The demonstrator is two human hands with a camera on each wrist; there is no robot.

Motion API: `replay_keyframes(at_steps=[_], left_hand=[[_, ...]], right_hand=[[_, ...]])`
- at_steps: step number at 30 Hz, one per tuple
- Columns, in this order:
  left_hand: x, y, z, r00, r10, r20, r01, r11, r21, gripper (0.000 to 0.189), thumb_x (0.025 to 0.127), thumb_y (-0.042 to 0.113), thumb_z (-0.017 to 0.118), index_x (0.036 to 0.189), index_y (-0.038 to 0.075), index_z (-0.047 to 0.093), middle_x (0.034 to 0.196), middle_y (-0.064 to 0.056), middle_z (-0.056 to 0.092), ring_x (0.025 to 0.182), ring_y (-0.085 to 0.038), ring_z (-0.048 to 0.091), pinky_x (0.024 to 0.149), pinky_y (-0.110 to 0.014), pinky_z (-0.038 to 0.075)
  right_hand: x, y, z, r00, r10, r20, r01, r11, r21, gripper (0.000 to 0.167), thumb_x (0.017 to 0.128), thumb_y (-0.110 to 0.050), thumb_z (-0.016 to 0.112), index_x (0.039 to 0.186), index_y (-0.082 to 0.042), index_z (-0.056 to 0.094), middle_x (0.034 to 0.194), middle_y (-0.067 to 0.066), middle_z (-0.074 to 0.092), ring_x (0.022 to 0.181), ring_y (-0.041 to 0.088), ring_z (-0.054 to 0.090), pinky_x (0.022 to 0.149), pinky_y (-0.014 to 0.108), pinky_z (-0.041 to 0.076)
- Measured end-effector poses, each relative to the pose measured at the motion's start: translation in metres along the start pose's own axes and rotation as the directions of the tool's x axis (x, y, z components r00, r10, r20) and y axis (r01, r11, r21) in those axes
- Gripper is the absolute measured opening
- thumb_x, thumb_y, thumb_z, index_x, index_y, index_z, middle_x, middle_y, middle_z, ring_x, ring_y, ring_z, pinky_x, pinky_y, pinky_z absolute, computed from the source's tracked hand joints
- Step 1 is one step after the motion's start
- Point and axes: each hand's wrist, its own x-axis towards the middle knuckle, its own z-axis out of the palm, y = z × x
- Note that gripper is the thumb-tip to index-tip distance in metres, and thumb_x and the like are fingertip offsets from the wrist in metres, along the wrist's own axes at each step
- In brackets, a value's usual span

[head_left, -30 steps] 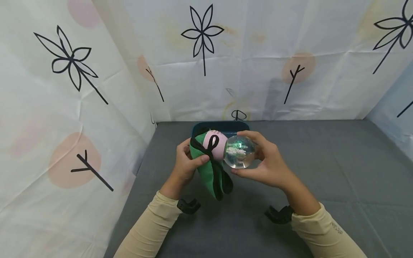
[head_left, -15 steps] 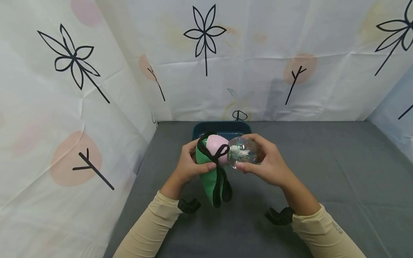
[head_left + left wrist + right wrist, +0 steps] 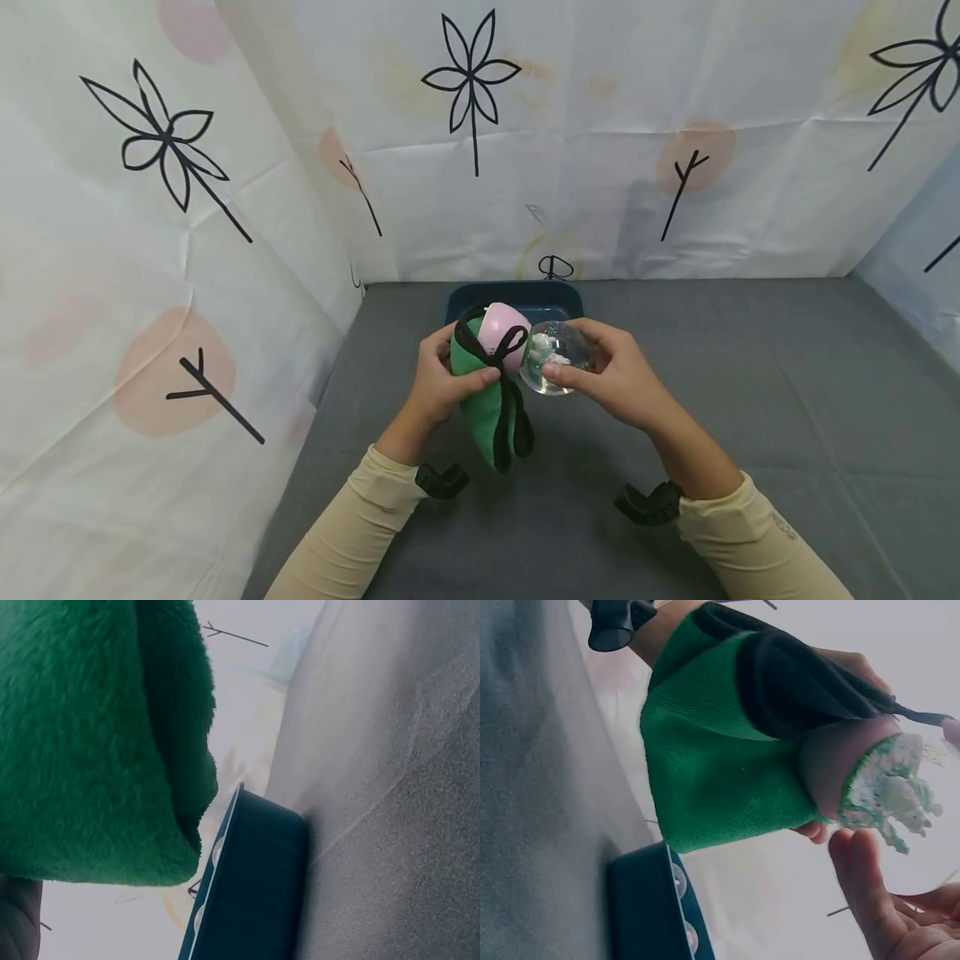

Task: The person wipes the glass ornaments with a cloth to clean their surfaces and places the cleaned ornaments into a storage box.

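A snow globe with a pink base [image 3: 504,325] and a clear dome [image 3: 564,337] lies tilted sideways between both hands, above the table. My left hand [image 3: 435,379] grips the base through a green cloth [image 3: 477,412] with black edging, its thumb over the trim. The cloth's loose end hangs down. Around the dome curls my right hand [image 3: 622,379], thumb across its front. In the right wrist view, white and green figures [image 3: 896,795] show inside the dome, with the right fingers [image 3: 862,885] beside it. Green cloth [image 3: 90,750] fills much of the left wrist view.
Behind the hands, a dark blue tray [image 3: 517,286] stands on the grey-covered table [image 3: 750,400], near the back curtain [image 3: 585,200]. Round pale things [image 3: 691,937] show along the tray's inside in the right wrist view. A patterned curtain [image 3: 277,333] borders the left side.
My right thumb has moved from below the dome up onto its front. The globe has turned slightly and shifted a little. The left hand keeps its grip with the cloth.
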Motion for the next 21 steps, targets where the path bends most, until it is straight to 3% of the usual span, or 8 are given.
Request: replay_keyframes(at_steps=[5, 11, 17, 21], left_hand=[[0.001, -0.002, -0.004, 0.999, 0.025, -0.021, -0.025, 1.000, -0.013, 0.085, 0.079, 0.052, 0.093, 0.117, -0.018, 0.064, 0.101, 0.004, 0.075, 0.088, -0.008, 0.072, 0.076, -0.023, 0.063], [0.001, -0.001, -0.008, 0.999, 0.011, -0.037, -0.012, 0.999, -0.033, 0.079, 0.079, 0.047, 0.094, 0.120, -0.014, 0.066, 0.106, 0.004, 0.077, 0.092, -0.009, 0.074, 0.078, -0.024, 0.063], [0.002, -0.001, -0.009, 1.000, -0.001, -0.023, 0.000, 0.999, -0.041, 0.081, 0.078, 0.050, 0.095, 0.124, -0.011, 0.067, 0.110, 0.003, 0.078, 0.096, -0.010, 0.075, 0.081, -0.025, 0.064], [0.002, 0.000, -0.009, 1.000, 0.016, -0.023, -0.016, 0.999, -0.030, 0.080, 0.079, 0.050, 0.094, 0.122, -0.011, 0.067, 0.106, 0.004, 0.077, 0.093, -0.010, 0.075, 0.080, -0.025, 0.064]], right_hand=[[0.000, 0.001, 0.002, 0.991, -0.074, -0.112, 0.085, 0.992, 0.096, 0.044, 0.089, 0.004, 0.080, 0.130, 0.006, 0.065, 0.113, 0.006, 0.071, 0.081, 0.015, 0.076, 0.069, 0.034, 0.067], [0.001, -0.001, -0.004, 0.949, -0.146, -0.278, 0.202, 0.962, 0.185, 0.047, 0.082, 0.017, 0.077, 0.126, 0.006, 0.067, 0.116, 0.001, 0.072, 0.090, 0.011, 0.076, 0.070, 0.028, 0.066], [0.006, -0.001, -0.014, 0.909, -0.140, -0.392, 0.137, 0.990, -0.035, 0.057, 0.079, 0.009, 0.087, 0.132, 0.001, 0.068, 0.119, -0.005, 0.071, 0.094, 0.007, 0.073, 0.070, 0.020, 0.063], [0.014, 0.002, -0.021, 0.886, -0.136, -0.442, 0.068, 0.984, -0.167, 0.066, 0.078, -0.001, 0.093, 0.138, -0.006, 0.067, 0.116, -0.004, 0.066, 0.088, 0.002, 0.070, 0.065, 0.014, 0.056]])
